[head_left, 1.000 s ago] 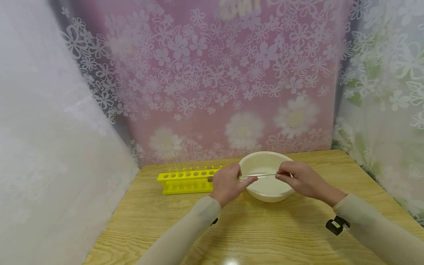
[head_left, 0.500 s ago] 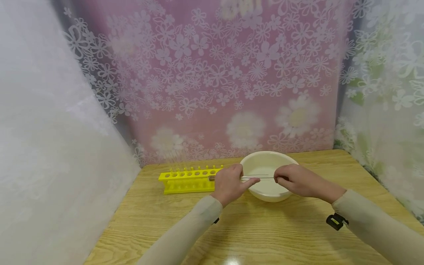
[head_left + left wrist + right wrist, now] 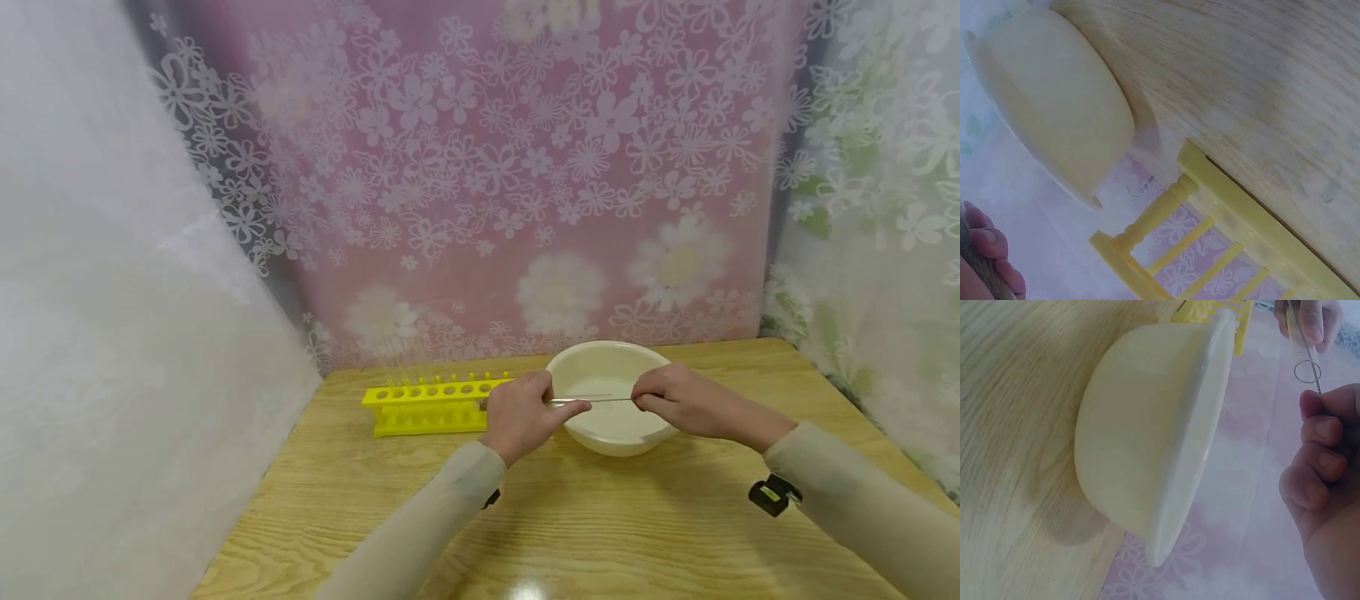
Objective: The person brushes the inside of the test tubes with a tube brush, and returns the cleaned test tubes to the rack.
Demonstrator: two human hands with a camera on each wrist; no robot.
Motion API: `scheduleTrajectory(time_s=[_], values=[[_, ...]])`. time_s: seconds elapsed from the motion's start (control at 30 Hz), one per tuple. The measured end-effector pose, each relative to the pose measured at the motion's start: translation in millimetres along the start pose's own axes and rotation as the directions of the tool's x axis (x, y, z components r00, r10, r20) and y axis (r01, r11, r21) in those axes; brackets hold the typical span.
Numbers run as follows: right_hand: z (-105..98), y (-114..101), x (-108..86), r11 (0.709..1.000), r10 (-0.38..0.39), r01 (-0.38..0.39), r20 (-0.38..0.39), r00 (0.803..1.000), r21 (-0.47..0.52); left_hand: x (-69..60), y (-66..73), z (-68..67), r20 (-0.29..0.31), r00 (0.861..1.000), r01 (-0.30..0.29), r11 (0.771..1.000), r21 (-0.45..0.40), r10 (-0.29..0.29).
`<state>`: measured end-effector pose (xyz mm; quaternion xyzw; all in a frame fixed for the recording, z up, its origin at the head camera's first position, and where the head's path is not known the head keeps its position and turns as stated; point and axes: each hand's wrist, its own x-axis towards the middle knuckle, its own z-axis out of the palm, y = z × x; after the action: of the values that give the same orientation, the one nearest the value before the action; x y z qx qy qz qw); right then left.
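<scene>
Wooden table (image 3: 570,533) beneath left fingers (image 3: 990,242) tight round a glass tube (image 3: 581,399) (middle hidden), right fingers (image 3: 1322,431) snug on thin wire (image 3: 622,400).

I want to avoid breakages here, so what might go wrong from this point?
The clear tube, held up in the left hand, might slip and fall. The right hand pinches a thin wire entering the tube's mouth; a crooked pull might bend it. The left hand seems close to the yellow rack, so a swing might knock its standing tubes.

Left hand (image 3: 990,244) with brush bristles (image 3: 984,269), cream basin (image 3: 1066,94), yellow rack (image 3: 1235,206) beyond
</scene>
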<state>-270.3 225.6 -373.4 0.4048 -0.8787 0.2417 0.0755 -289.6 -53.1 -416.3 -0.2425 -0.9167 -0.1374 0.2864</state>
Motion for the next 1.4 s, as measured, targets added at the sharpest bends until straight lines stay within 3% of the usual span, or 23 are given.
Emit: scheduleTrajectory(time_s=[0.23,0.43,0.57,0.73,0.9,1.13,1.4], values=[[-3,1,-9.2,1.000,0.002,-0.002,-0.003,1.000,0.025,-0.3,4.7,2.0,0.047,0.998,0.028,0.999,-0.015,-0.027],[-7,5,-17.2,1.000,0.004,-0.004,-0.002,1.000,0.026,-1.9,5.2,3.9,0.048,0.999,0.024,0.999,-0.048,-0.021],[-14,11,-29.0,0.998,0.067,-0.067,0.004,0.998,0.014,-4.3,-1.5,2.3,0.057,0.997,0.047,0.994,-0.094,-0.041],[-23,19,-45.4,0.990,0.142,-0.143,-0.030,0.989,-0.015,-9.2,-13.8,1.4,0.058,0.997,0.065,0.994,-0.084,-0.060],[-28,25,-52.8,0.988,0.153,-0.154,-0.040,0.987,-0.024,-9.9,-17.0,3.2,0.048,0.998,0.038,0.995,-0.096,-0.034],[-37,27,-60.3,0.987,0.149,-0.154,-0.092,0.985,-0.053,-10.6,-20.1,2.4,0.059,0.997,0.056,0.991,-0.120,-0.049],[-50,33,-56.5,0.975,0.192,-0.199,-0.076,0.978,-0.098,-10.4,-28.1,2.2,0.067,0.995,0.087,0.988,-0.131,-0.078]])
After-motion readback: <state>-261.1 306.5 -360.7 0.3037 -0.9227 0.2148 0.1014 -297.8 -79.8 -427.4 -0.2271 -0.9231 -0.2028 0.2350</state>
